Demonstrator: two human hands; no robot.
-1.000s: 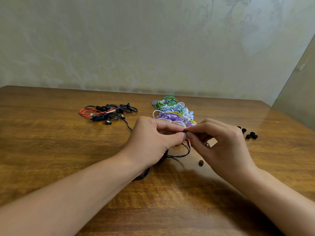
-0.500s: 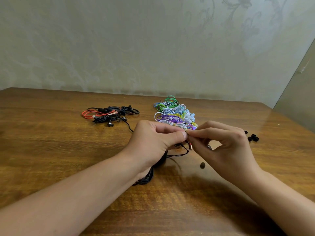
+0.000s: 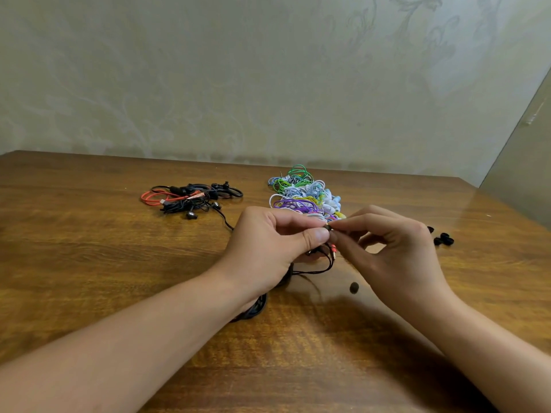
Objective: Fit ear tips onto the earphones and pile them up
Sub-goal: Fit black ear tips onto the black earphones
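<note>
At table centre, a black earbud (image 3: 327, 227) is pinched by the left hand (image 3: 268, 248) while the right hand (image 3: 393, 248), at three o'clock, pinches an ear tip, best pressed on squarely.

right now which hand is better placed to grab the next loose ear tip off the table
Right. The loose ear tips lie just past the right hand, on its side. The left hand grips the black earphone, cable coiled beneath it.
</note>
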